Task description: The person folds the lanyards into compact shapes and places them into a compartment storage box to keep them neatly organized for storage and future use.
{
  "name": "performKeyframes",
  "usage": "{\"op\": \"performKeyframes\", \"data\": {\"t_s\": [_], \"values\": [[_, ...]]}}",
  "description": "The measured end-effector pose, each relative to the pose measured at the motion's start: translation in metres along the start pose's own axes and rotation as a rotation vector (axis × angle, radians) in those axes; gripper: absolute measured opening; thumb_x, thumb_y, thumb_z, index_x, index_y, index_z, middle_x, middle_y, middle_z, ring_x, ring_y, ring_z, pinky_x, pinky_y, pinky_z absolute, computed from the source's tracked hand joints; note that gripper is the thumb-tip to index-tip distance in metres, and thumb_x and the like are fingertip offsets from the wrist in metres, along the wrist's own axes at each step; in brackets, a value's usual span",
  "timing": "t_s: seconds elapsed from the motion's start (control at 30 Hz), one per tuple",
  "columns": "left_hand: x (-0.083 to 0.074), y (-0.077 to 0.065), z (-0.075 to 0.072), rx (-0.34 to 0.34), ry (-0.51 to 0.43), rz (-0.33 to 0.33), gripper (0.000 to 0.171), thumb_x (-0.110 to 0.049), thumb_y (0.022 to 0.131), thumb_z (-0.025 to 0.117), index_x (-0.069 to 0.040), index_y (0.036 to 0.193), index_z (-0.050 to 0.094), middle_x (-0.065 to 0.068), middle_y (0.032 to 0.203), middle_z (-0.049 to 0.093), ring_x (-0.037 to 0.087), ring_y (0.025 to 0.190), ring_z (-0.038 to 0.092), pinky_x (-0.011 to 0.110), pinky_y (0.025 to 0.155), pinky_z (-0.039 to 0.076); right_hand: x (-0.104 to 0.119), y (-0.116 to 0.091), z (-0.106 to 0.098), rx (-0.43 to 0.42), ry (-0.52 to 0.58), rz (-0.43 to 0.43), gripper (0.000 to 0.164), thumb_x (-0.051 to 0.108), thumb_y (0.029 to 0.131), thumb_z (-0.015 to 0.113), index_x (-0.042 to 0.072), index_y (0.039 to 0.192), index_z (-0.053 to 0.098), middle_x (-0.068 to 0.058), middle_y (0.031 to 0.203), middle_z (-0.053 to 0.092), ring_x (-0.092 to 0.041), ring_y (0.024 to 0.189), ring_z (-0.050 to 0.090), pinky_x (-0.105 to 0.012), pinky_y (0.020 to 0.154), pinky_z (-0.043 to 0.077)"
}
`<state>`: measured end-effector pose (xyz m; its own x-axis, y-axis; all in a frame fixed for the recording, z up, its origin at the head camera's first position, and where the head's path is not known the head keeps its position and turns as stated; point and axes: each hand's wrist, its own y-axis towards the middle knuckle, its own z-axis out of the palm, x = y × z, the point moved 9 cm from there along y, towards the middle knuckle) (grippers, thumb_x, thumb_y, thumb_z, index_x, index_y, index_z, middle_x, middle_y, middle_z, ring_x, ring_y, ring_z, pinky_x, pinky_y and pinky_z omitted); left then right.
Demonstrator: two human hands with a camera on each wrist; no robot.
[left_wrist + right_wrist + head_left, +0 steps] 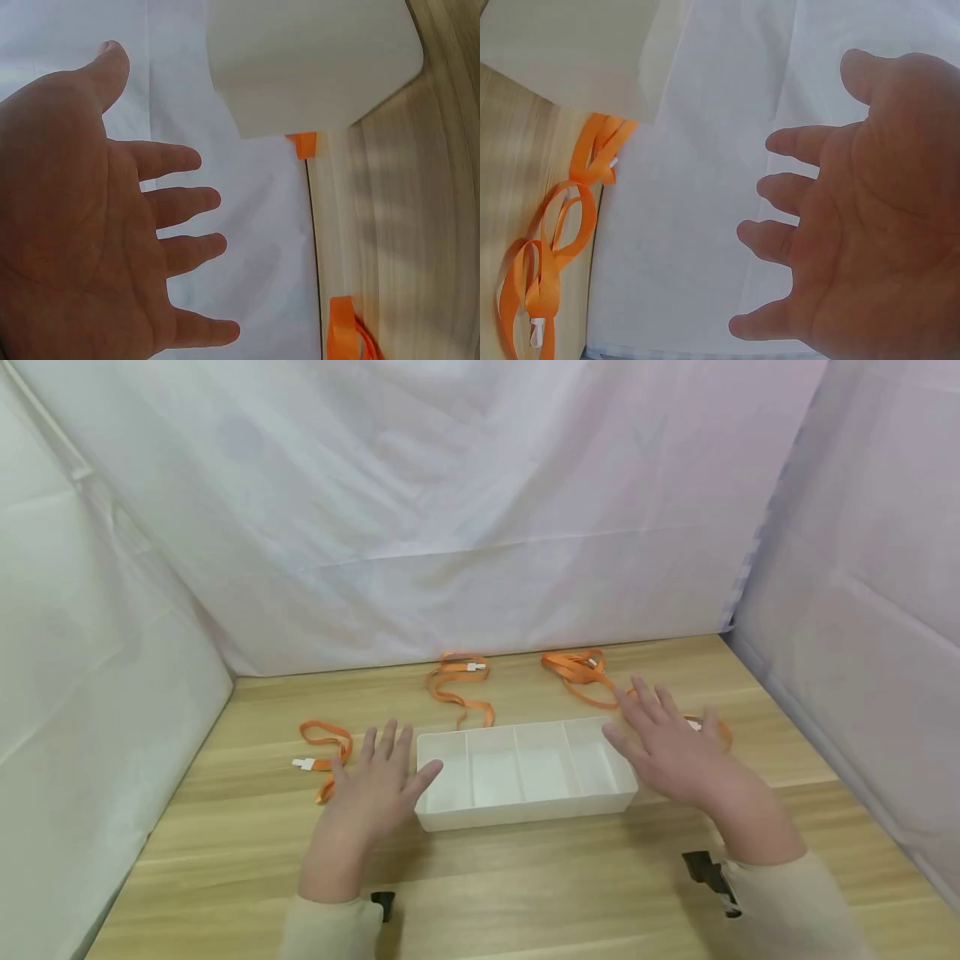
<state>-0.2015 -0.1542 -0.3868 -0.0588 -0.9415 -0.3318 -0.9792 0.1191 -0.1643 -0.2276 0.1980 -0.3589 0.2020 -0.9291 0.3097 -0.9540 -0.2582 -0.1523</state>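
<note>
A white box (525,814) with a row of open compartments sits on the wooden table between my two hands. Off its left end, my left hand (367,806) hovers with fingers spread, holding nothing. My right hand (675,756) is likewise spread beside the right end, empty. The left wrist view has the box wall (315,67) apart from the left fingertips (214,244); in the right wrist view the box (570,52) is also clear of the right fingers (787,191). An orange lanyard (341,747) with a white clip lies near my left hand, and another (723,732) is partly hidden behind the right.
Behind the box lie two more orange lanyards, one stretched out in a wavy line (450,696) and one bunched up (573,668). White cloth (465,527) hangs along the back and both sides of the wooden table (510,893).
</note>
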Motion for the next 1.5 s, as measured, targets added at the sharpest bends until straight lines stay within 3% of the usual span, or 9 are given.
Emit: {"op": "performKeyframes", "data": {"t_s": [0.3,0.53,0.8,0.93,1.1,1.33,1.5], "values": [[0.014,0.009,-0.008,0.003,0.072,0.003,0.088,-0.072,0.108,0.032,-0.010,0.170,0.022,0.019,0.179,0.016,0.049,0.165,0.010,0.086,0.119,0.015,-0.009,0.009,-0.007,0.036,-0.043,-0.021,0.082,0.070,0.109,0.027,0.021,0.173,0.010,-0.020,0.180,0.005,-0.056,0.162,0.007,-0.094,0.108,-0.005],[0.006,0.023,-0.021,0.031,0.121,0.077,0.074,-0.060,0.112,0.033,-0.013,0.169,0.028,0.018,0.177,0.024,0.049,0.161,0.026,0.081,0.121,0.024,-0.012,0.021,-0.008,0.124,-0.010,-0.051,0.083,0.071,0.109,0.027,0.018,0.172,0.015,-0.022,0.179,0.007,-0.055,0.162,0.007,-0.092,0.111,-0.005],[0.000,0.046,-0.035,0.128,0.169,0.138,0.063,-0.048,0.116,0.031,-0.013,0.168,0.031,0.021,0.175,0.027,0.049,0.161,0.027,0.077,0.124,0.022,-0.010,0.042,-0.019,0.172,-0.115,-0.108,0.077,0.064,0.112,0.028,0.014,0.170,0.024,-0.026,0.175,0.021,-0.053,0.160,0.023,-0.092,0.112,0.013],[0.007,0.050,-0.040,0.161,0.206,0.139,0.053,-0.027,0.115,0.038,-0.011,0.166,0.036,0.022,0.172,0.033,0.049,0.157,0.033,0.070,0.122,0.035,-0.006,0.045,-0.024,0.199,-0.126,-0.125,0.079,0.067,0.110,0.030,0.014,0.170,0.027,-0.025,0.175,0.022,-0.053,0.160,0.025,-0.090,0.115,0.012],[0.028,0.049,-0.042,0.194,0.227,0.080,0.059,0.001,0.103,0.047,-0.006,0.161,0.044,0.024,0.165,0.044,0.049,0.150,0.045,0.060,0.108,0.051,0.005,0.046,-0.023,0.232,-0.111,-0.142,0.085,0.074,0.106,0.033,0.019,0.171,0.025,-0.021,0.176,0.022,-0.049,0.161,0.025,-0.085,0.121,0.010],[0.053,0.053,-0.037,0.162,0.280,0.045,0.034,-0.009,0.098,0.059,-0.001,0.131,0.066,0.022,0.131,0.070,0.040,0.117,0.069,0.059,0.093,0.059,0.016,0.054,-0.016,0.239,-0.151,-0.178,0.081,0.068,0.108,0.041,0.017,0.170,0.028,-0.020,0.175,0.028,-0.049,0.159,0.031,-0.081,0.122,0.018],[0.051,0.065,-0.030,0.162,0.282,0.073,0.037,-0.016,0.102,0.062,-0.003,0.137,0.064,0.020,0.136,0.070,0.042,0.124,0.067,0.061,0.098,0.057,0.027,0.071,-0.003,0.282,-0.218,-0.217,0.075,0.062,0.109,0.043,0.016,0.168,0.034,-0.017,0.175,0.031,-0.047,0.159,0.032,-0.070,0.126,0.028]]}}
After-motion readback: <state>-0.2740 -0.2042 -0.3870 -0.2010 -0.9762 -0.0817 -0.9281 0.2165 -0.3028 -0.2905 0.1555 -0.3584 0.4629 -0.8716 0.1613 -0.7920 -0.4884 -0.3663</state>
